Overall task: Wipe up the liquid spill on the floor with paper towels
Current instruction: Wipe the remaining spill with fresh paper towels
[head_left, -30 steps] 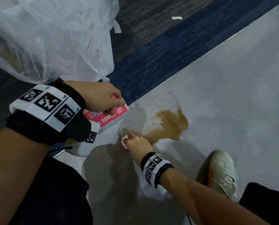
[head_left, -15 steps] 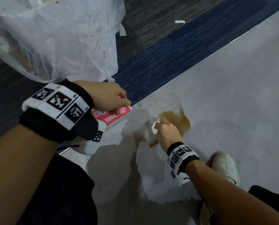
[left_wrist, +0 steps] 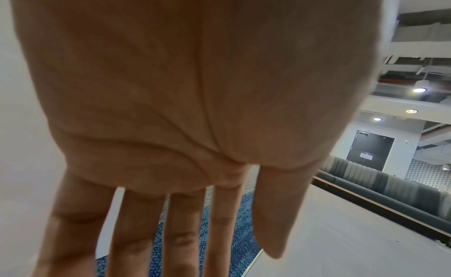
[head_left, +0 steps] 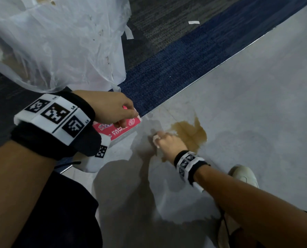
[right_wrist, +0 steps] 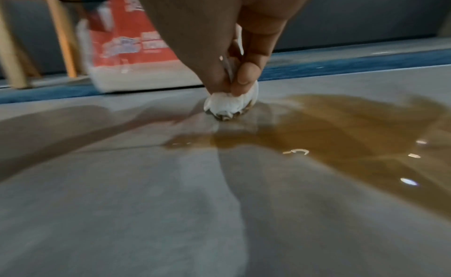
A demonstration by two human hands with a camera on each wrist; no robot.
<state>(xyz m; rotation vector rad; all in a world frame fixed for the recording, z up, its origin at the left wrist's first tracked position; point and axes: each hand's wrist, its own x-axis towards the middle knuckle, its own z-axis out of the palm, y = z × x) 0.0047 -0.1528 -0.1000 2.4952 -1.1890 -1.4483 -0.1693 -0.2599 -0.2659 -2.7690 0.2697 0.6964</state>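
Note:
A brown liquid spill lies on the grey floor. My right hand pinches a crumpled white paper towel wad and presses it to the floor at the spill's left edge. In the right wrist view the wad is stained brown underneath, held between thumb and fingers of the right hand, with the spill spreading to its right. My left hand rests its fingertips on a red paper towel pack by the carpet edge. Its fingers show straight.
A large clear plastic bag stands at the back left on dark and blue carpet. A white shoe is planted right of my right forearm. A paper scrap lies on the carpet. Wooden legs stand behind the pack.
My right hand carried the wad from the bare floor left of the spill into its left part, then drew back slightly to its left edge. The left hand stayed on the pack.

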